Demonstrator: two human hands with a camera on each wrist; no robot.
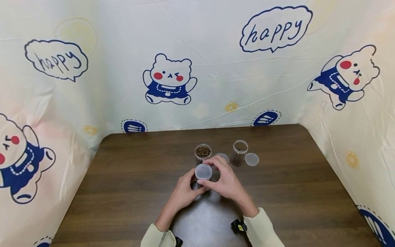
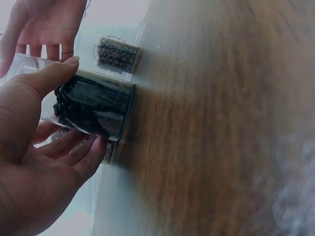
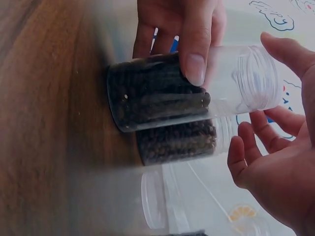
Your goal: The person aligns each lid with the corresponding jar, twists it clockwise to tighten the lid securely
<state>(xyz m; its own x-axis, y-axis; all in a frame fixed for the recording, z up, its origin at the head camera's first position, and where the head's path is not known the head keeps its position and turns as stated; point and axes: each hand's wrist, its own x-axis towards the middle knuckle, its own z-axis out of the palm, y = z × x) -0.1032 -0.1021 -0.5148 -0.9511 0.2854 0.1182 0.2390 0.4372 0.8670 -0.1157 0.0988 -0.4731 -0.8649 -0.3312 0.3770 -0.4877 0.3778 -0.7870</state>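
A clear jar (image 3: 157,93), partly filled with dark beans, stands upright on the table with a translucent lid (image 1: 203,171) on its mouth. My left hand (image 1: 184,192) grips the jar's body, thumb on one side and fingers on the other. From the right, my right hand (image 1: 229,181) holds the lid's rim between thumb and fingers. Just behind is a second jar (image 1: 203,152), uncovered and filled with brown beans. A third uncovered jar (image 1: 239,153) with dark contents stands farther right. How tightly the lid sits cannot be told.
One loose lid (image 1: 222,157) lies between the two rear jars, partly behind my right hand. Another loose lid (image 1: 252,159) lies right of the third jar. The brown wooden table (image 1: 139,164) ends at a printed curtain (image 1: 216,85) behind and at both sides.
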